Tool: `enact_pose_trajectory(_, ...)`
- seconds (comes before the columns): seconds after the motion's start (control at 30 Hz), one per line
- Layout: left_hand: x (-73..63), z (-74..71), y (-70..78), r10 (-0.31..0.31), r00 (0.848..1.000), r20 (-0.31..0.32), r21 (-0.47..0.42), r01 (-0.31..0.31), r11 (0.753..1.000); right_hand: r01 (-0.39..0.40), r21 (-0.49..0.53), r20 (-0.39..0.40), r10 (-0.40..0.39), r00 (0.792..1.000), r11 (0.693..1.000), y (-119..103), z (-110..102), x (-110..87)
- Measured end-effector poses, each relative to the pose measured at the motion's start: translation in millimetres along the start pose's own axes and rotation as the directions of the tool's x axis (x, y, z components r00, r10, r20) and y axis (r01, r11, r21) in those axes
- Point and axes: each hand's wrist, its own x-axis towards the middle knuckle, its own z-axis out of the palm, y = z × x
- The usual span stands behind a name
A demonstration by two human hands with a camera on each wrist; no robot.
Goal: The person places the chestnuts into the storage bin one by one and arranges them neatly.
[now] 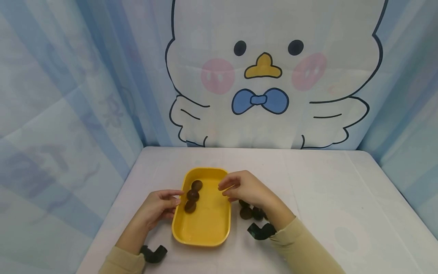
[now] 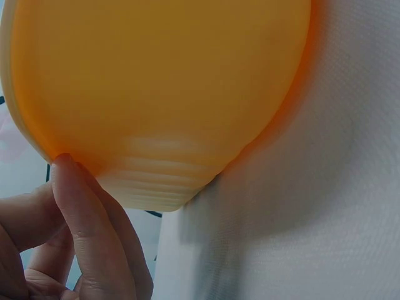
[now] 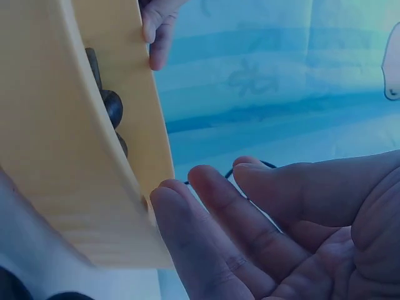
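Left hand [image 1: 160,206] pinched yellow tray [image 1: 208,225]; right hand [image 1: 245,188] loosely spread, empty. Risk: tilt could have rolled brown balls [image 1: 193,195].

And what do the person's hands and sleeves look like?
The left hand and right hand are bare, with no gloves or rings visible. The beige fabric left sleeve and matching right sleeve look plain and end short of the hands. Beside each cuff sits a black, bent piece, one left, one right. No cables show.
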Motion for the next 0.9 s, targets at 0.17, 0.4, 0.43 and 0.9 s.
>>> enact_pose_trajectory(0.17, 0.1, -0.4, -0.5, 0.003, 1.0, -0.003, -0.001, -0.003, 1.0, -0.007, 0.006, -0.007, 0.007, 1.0, 1.0, 5.4, -11.4, -8.3)
enact_pose_trajectory(0.4, 0.0, -0.5, -0.4, 0.008, 1.0, -0.004, 0.003, -0.008, 1.0, -0.03, -0.013, -0.035, 0.03, 0.999, 0.999, 15.3, -25.8, -21.5)
enact_pose_trajectory(0.43, 0.1, -0.5, -0.4, 0.007, 1.0, -0.004, 0.003, -0.007, 1.0, -0.029, -0.017, -0.038, 0.028, 0.999, 0.999, 17.0, -28.1, -23.6)
enact_pose_trajectory(0.9, 0.7, -0.7, -0.5, 0.005, 1.0, -0.002, 0.0, -0.005, 1.0, -0.053, -0.031, -0.077, 0.051, 0.996, 0.998, 37.9, -55.9, -51.4)
